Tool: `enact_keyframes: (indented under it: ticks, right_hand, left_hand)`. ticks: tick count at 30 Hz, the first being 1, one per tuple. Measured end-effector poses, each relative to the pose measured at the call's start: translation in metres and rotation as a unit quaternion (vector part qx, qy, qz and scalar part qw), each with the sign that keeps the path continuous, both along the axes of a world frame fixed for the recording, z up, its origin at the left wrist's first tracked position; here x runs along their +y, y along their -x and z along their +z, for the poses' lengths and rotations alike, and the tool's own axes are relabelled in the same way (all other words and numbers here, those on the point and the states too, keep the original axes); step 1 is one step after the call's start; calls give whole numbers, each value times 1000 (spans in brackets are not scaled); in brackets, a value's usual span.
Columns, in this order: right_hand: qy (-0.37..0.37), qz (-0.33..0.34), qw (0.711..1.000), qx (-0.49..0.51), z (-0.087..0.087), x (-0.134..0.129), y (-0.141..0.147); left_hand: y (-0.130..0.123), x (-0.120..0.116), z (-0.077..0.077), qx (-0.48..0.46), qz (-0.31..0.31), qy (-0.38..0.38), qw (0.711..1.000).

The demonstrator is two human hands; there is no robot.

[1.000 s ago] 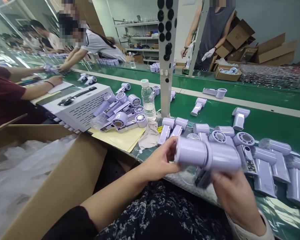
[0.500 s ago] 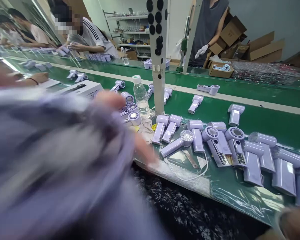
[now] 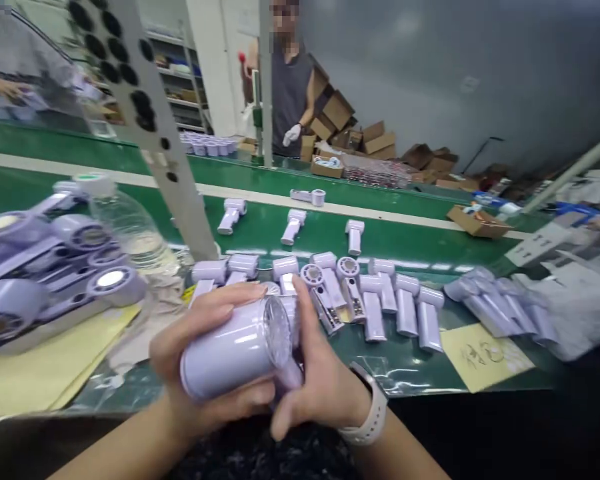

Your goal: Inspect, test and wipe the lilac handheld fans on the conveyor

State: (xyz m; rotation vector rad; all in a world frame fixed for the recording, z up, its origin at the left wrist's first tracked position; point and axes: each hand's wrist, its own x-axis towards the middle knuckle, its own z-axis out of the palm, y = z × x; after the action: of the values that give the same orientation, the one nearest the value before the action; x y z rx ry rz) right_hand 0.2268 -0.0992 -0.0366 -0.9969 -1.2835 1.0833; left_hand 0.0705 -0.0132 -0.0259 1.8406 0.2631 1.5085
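Observation:
A shiny lilac handheld fan (image 3: 225, 353) is held up close in front of me, its barrel-shaped head tilted with the clear-rimmed end towards the right. My left hand (image 3: 180, 353) wraps round that head, fingers over the top and thumb below. Against the fan's right side is my right hand (image 3: 320, 373), its index finger raised and its thumb low. It closes about a lilac part, seemingly the handle, mostly hidden behind the fingers. Just beyond my hands, several more lilac fans (image 3: 373, 310) lie in a row on the green bench.
On the left, a pile of fans (image 3: 15, 300) lies on yellow paper (image 3: 75, 357), near a clear bottle (image 3: 130, 223) and a cloth. A perforated post (image 3: 153, 127) rises from the bench. Marked yellow paper (image 3: 485, 357) and bagged fans (image 3: 505, 307) are on the right. A co-worker (image 3: 293, 87) stands opposite.
My view has swung to the right. The blurred arm and lilac shape at the left are gone; both hands are now together in front of me on a fan.

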Motion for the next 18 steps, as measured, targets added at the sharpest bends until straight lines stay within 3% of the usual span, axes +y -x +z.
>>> enact_keyframes:
  ticks: [2,5,6,7,8,9,11,13,16,18]
  right_hand:
    - [23,-11,997,-71,0,-2,-21]
    - [62,-178,967,-172,10,-21,-96]
    - [90,-276,930,-227,15,-30,-131]
    - [138,-380,863,-302,18,-38,-167]
    - [191,-461,776,-386,20,-46,-204]
    - [225,-492,733,-412,20,-52,-238]
    - [272,-500,692,-443,13,-63,-291]
    - [296,-484,675,-472,-1,-72,-320]
    - [306,-484,640,-513,-24,-87,-326]
    - [313,-500,610,-529,-30,-95,-322]
  left_hand:
    - [-16,5,-12,37,-15,-50,998]
    - [-6,26,-33,254,10,-143,957]
    - [4,36,-41,316,43,-188,929]
    - [17,47,-48,366,67,-230,899]
    - [29,57,-54,399,93,-241,880]
    - [41,67,-60,420,116,-249,865]
    - [57,80,-70,437,169,-241,850]
    - [63,85,-77,439,205,-225,845]
    - [62,75,-87,440,220,-185,851]
    - [61,64,-94,435,224,-159,858]
